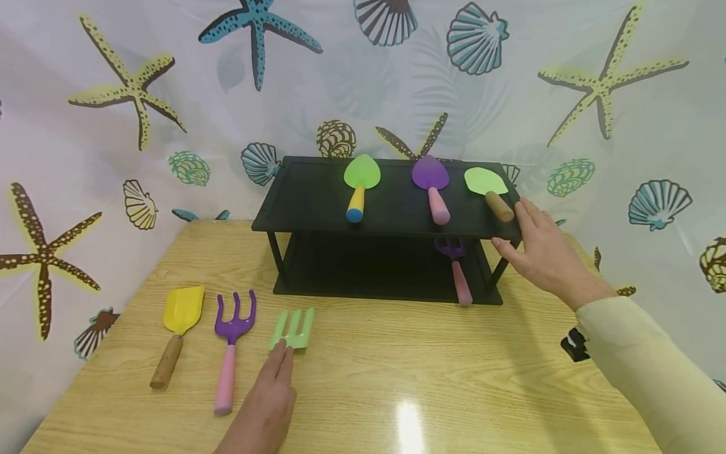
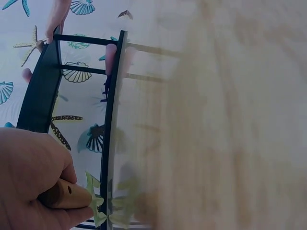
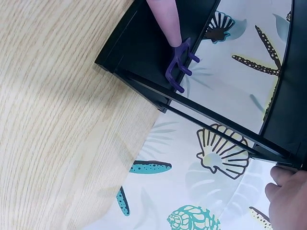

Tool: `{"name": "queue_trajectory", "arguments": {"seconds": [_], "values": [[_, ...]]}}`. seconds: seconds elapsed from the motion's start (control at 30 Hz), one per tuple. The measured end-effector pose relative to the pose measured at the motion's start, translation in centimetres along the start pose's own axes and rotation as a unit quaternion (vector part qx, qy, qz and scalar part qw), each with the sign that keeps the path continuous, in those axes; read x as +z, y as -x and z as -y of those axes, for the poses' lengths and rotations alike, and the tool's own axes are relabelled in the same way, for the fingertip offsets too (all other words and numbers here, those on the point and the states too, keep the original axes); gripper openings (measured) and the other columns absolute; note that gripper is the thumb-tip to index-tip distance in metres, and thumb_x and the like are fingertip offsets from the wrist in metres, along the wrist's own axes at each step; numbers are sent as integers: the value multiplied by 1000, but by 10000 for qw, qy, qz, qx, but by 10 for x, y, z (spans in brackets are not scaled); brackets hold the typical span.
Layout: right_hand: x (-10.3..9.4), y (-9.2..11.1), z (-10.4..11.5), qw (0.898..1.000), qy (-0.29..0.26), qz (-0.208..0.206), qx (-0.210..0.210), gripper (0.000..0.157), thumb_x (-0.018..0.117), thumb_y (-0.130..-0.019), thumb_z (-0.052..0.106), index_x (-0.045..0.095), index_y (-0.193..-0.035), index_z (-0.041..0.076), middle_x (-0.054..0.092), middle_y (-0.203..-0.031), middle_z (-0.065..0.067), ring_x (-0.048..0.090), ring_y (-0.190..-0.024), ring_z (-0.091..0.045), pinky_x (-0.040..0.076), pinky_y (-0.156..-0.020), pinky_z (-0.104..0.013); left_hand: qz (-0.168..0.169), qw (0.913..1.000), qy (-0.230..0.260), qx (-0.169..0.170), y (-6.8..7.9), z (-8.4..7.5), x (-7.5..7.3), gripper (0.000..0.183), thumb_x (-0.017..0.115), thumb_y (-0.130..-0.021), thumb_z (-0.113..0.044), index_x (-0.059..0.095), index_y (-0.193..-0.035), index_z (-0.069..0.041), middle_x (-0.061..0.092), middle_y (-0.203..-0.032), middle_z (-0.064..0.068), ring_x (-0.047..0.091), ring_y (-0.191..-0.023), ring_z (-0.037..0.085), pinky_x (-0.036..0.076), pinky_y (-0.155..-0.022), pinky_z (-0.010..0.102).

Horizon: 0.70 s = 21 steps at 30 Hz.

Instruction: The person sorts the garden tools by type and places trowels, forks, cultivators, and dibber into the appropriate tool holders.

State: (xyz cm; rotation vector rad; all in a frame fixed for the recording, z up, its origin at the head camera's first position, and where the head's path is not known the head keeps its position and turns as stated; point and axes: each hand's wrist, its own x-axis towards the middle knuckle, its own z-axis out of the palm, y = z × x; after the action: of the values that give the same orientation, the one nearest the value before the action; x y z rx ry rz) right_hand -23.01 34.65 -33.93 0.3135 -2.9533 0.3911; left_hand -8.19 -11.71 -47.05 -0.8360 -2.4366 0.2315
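My left hand point(image 1: 262, 403) holds a small hand fork by its wooden handle point(image 2: 72, 194). The fork's pale green tines point(image 1: 293, 328) point forward, just above the table in the head view. At the right end of a black two-tier rack point(image 1: 317, 195), my right hand point(image 1: 547, 252) rests against the upper shelf's corner, fingers extended along its side. Close to those fingers lies a pale green trowel point(image 1: 486, 181) with a wooden handle, on the top shelf. Below, a purple fork with a pink handle point(image 1: 462, 285) lies on the lower shelf.
A green trowel point(image 1: 362, 173) with a yellow handle and a purple trowel point(image 1: 430, 173) also lie on the top shelf. On the table point(image 1: 397, 359), left of my left hand, are a yellow shovel point(image 1: 183, 309) and another purple fork point(image 1: 234, 325). A shell-patterned cloth point(image 1: 368, 82) hangs behind.
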Motion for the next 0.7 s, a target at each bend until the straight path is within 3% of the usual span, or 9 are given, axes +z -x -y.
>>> {"name": "queue_trajectory", "arguments": {"seconds": [0.2,0.3,0.47,0.63,0.7], "values": [[0,1,-1,10000,27,-30,-11,92,45,-99,56,7,-156,-7,7,-163,-30,15,-146,-55,14,-120,-64,25,9980,621,-81,-6,0,-3,47,23,-87,12,64,-107,21,58,-128,34,54,-126,43,52,-101,42],[0,1,-1,10000,17,-38,-13,92,45,-99,56,7,-156,-6,7,-163,-29,15,-146,-55,14,-120,-64,91,9992,369,108,-11,1,-5,43,28,-86,12,68,-100,19,59,-128,33,54,-127,43,50,-104,41],[1,2,-2,10000,6,-81,-43,92,45,-99,55,8,-156,-7,8,-163,-30,16,-146,-54,15,-120,-63,565,9976,48,390,-24,3,-11,25,47,-85,8,71,-88,12,57,-131,33,49,-132,43,46,-110,41],[2,2,-2,10000,-17,-76,-42,92,45,-99,55,8,-156,-7,7,-163,-30,15,-146,-54,14,-121,-62,947,9918,-526,680,-38,4,-15,18,58,-86,1,72,-91,10,54,-134,33,47,-135,44,42,-114,40],[2,2,-2,10000,-29,-62,-30,92,45,-99,55,7,-156,-7,7,-163,-30,15,-147,-54,13,-121,-62,903,9934,-396,579,-43,3,-15,17,59,-86,3,72,-93,11,53,-136,33,47,-135,43,43,-113,40]]}}
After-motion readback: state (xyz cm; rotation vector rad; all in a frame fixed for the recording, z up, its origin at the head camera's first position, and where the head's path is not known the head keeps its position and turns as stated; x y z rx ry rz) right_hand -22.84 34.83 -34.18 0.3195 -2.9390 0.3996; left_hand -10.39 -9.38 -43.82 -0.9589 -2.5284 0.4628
